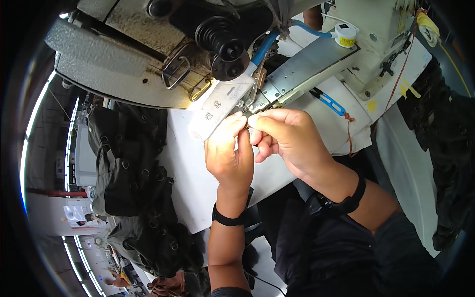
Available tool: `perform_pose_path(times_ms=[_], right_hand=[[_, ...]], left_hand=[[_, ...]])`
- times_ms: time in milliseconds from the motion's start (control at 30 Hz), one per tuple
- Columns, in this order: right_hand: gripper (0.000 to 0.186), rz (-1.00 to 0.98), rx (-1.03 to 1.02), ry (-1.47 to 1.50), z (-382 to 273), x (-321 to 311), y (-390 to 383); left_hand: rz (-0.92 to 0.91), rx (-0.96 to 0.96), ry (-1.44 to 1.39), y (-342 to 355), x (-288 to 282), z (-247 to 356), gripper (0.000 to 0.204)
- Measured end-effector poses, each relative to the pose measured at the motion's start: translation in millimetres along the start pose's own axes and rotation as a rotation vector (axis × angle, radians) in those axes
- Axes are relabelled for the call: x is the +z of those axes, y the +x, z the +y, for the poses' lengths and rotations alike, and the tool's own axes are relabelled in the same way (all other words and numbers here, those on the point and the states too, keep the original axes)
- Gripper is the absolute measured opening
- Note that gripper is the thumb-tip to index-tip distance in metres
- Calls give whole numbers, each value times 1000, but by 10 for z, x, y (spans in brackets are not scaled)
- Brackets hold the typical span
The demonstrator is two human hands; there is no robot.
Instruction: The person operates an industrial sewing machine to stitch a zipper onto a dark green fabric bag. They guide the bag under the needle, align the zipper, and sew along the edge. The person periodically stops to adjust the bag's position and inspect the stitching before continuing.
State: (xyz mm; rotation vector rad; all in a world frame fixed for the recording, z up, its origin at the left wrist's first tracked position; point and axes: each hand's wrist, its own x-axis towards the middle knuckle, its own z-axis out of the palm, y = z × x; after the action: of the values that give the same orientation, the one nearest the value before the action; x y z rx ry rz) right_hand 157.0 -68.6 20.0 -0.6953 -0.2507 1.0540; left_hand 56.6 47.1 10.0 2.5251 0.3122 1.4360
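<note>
Both of my hands meet just in front of the needle area of a sewing machine. My left hand is closed, thumb and fingertips pinched at a small dark piece. From the right, my right hand pinches at the same piece with thumb and forefinger, its other fingers curled below. The piece is mostly hidden by my fingertips, so its kind does not show. The machine's metal bed plate runs off to the upper right behind my hands.
Blue thread snips on an orange cord lie right of the bed. A white lamp arm hangs close over my left hand. Dark garments with metal rings hang along the table's left edge; more dark cloth hangs at right.
</note>
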Motion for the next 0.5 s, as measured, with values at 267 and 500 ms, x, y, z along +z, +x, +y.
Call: perform_pose_path(times_ms=[267,500], right_hand=[[24,-34,91,161,-1,-2,-95],[26,-64,118,224,2,-34,-51]], left_hand=[[36,-2,64,-5,91,-25,23],[49,-4,76,-4,104,-15,20]])
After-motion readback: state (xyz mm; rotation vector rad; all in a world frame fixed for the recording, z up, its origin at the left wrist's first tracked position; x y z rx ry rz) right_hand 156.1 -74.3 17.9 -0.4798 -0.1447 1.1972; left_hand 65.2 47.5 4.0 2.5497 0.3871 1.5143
